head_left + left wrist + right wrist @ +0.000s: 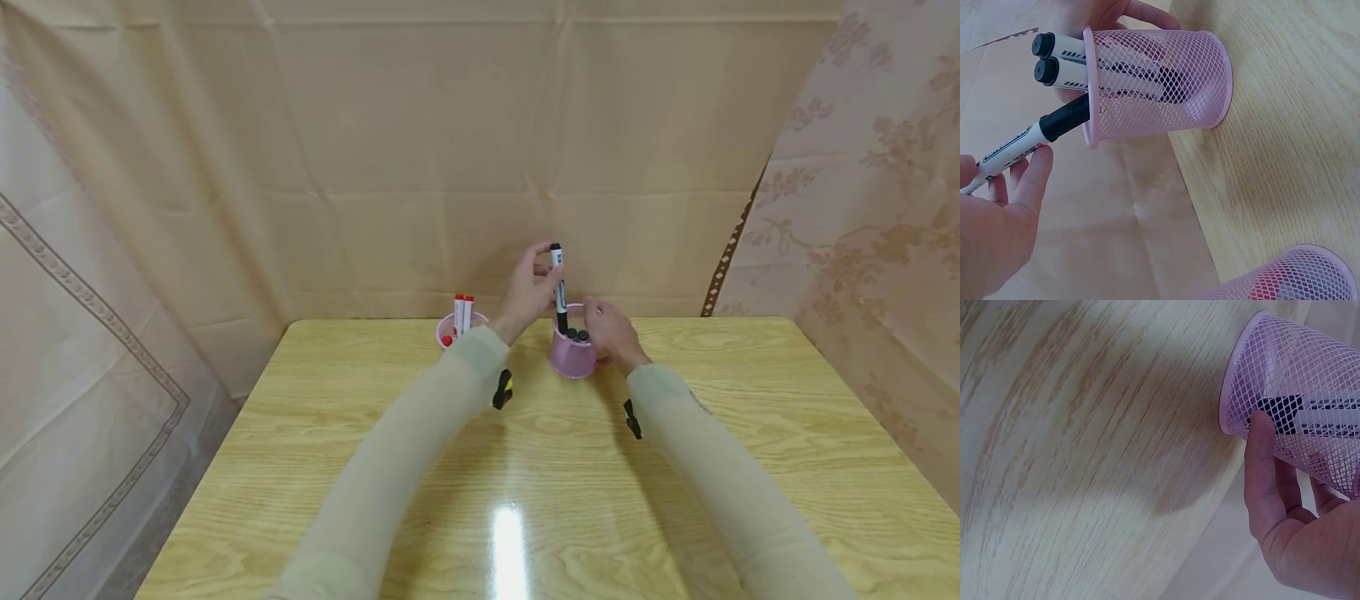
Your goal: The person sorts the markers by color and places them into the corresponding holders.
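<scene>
With its fingers and thumb, my left hand (527,292) pinches a white whiteboard marker (1013,149) with a black cap. The marker stands nearly upright in the head view, its black lower end just inside the mouth of a pink mesh pen cup (573,360). Two more black-ended markers (1066,59) lean inside that cup, visible through the mesh in both wrist views. From the right side, my right hand (615,332) holds the cup, fingers (1261,444) against its wall. The cup's far side is partly hidden by this hand.
Left of the left wrist, a second pink mesh cup (439,333) holds red-capped white markers (463,312); my left forearm partly covers it. Both cups stand near the back edge of the wood-grain table (315,467). A beige cloth (420,150) hangs directly behind.
</scene>
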### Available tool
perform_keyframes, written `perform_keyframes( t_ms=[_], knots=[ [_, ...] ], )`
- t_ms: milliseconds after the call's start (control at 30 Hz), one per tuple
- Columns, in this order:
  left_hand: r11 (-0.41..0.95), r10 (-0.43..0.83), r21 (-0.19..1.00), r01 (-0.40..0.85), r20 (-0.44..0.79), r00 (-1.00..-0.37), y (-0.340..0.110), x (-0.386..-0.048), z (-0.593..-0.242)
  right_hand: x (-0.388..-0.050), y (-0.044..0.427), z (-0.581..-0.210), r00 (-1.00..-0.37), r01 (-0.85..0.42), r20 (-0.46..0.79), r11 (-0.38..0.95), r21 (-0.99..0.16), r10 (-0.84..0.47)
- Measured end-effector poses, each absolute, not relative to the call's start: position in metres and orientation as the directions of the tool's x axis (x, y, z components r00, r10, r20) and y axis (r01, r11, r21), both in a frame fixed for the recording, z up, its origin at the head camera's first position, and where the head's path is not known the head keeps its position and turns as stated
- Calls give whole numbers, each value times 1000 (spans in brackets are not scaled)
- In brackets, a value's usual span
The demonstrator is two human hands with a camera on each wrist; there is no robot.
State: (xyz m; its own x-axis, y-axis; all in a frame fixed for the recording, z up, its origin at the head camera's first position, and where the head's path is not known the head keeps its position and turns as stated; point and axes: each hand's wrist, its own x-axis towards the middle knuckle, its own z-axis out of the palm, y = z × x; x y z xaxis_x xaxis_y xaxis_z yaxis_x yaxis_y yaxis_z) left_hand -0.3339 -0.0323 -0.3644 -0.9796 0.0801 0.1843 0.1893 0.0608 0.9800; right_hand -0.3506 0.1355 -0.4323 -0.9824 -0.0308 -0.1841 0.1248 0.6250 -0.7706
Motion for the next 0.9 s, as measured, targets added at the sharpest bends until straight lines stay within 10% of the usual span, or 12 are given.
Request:
perform_keyframes(
  t_ms=[900],
  knots=[
    [179,131,958,223,201,-971,-28,-329,-369,-350,135,-432,-984,113,-175,627,-771,-36]
  ],
)
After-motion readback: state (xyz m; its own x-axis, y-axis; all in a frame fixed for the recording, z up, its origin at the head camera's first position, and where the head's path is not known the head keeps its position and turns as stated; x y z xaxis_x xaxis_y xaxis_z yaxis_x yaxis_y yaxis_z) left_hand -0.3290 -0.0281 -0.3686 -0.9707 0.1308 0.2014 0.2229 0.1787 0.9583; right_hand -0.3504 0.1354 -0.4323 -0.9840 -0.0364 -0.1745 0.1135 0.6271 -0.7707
